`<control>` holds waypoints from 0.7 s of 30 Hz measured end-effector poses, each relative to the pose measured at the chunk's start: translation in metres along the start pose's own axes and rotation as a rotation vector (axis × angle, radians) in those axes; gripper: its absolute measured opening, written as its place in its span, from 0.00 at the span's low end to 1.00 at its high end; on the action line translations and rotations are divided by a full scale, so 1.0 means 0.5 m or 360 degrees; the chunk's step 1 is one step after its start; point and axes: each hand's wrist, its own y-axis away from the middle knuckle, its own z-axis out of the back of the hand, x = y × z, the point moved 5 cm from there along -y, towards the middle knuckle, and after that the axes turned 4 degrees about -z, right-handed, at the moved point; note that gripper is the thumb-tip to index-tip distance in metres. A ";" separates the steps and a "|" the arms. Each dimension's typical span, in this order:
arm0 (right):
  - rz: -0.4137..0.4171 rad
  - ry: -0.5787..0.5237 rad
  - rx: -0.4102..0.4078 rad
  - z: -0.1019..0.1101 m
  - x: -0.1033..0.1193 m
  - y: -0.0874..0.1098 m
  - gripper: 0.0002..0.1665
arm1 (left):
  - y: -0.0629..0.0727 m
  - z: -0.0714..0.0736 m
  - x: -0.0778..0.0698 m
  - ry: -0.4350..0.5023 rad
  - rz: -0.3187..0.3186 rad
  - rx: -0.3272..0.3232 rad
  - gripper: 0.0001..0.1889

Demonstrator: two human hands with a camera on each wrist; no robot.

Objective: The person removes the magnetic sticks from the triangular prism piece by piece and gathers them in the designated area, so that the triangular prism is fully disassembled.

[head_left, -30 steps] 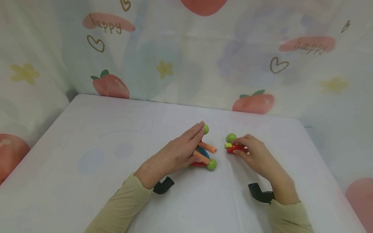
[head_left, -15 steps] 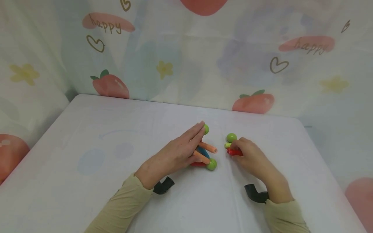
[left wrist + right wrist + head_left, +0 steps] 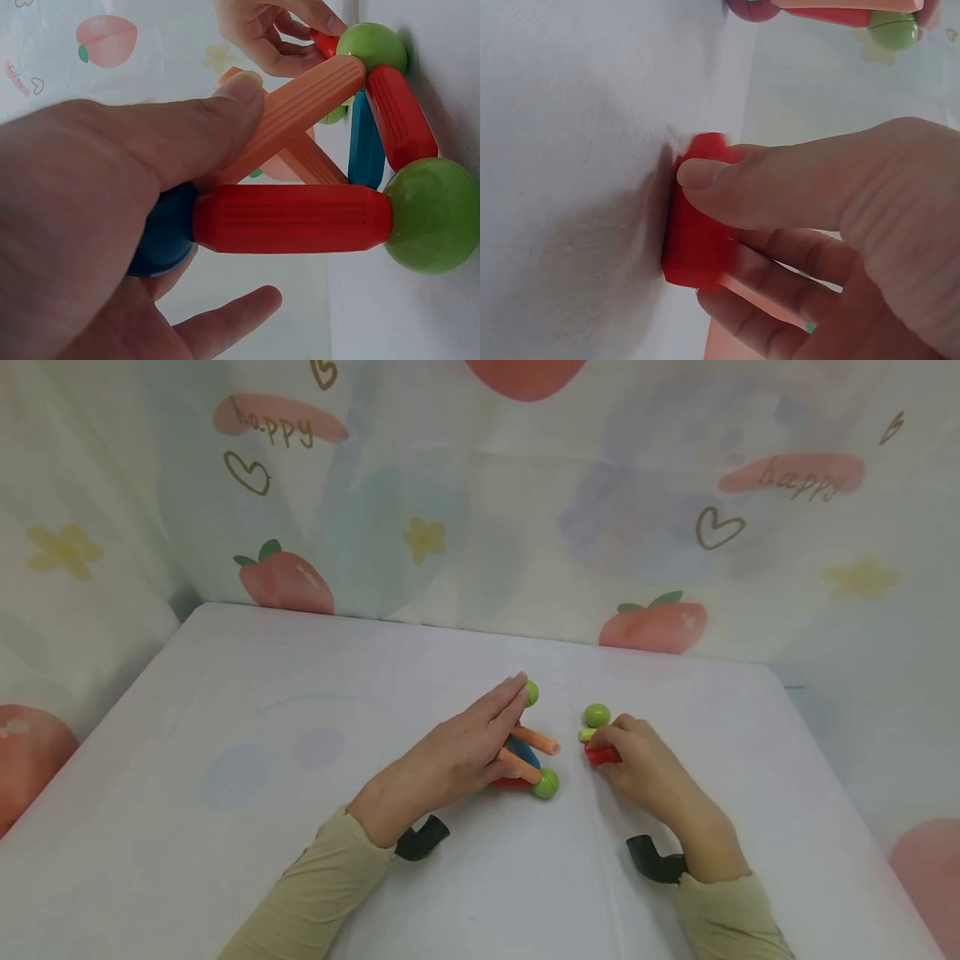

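My left hand (image 3: 450, 756) grips the top of a small frame of ribbed magnetic rods and balls. In the left wrist view, its thumb lies along an orange rod (image 3: 304, 105), with a blue ball (image 3: 163, 229) partly hidden under the hand. A red rod (image 3: 292, 217) runs from that ball to a green ball (image 3: 435, 214). Another red rod (image 3: 403, 116) and a blue rod (image 3: 366, 142) lie along the base. Right of the frame, my right hand (image 3: 648, 768) pinches a red rod (image 3: 701, 232) between thumb and fingers, close to the tabletop.
A loose green ball (image 3: 597, 715) and a yellow-green rod (image 3: 587, 735) lie just beyond the right hand's fingertips. Black curved pieces (image 3: 423, 838) show beside both wrists. The white tabletop (image 3: 517, 893) ends at a printed cloth backdrop (image 3: 480, 527).
My right hand has shifted slightly left and towards me, its fingers drawing closer around the red rod. The left hand and the frame have stayed in place.
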 end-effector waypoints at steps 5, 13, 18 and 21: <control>-0.0009 0.0012 -0.0002 0.000 -0.003 0.002 0.15 | -0.001 0.001 -0.001 -0.0007 -0.0015 -0.0019 0.44; -0.0028 0.0019 -0.0074 0.004 -0.003 0.004 0.14 | -0.002 -0.001 0.000 -0.0006 0.0003 -0.0010 0.45; -0.0076 0.0010 -0.0076 0.003 -0.006 0.003 0.16 | -0.003 -0.003 0.000 -0.0007 0.0022 0.0012 0.45; -0.0097 -0.0005 -0.0044 0.000 -0.007 0.001 0.17 | -0.003 -0.004 0.001 -0.0006 0.0012 0.0003 0.44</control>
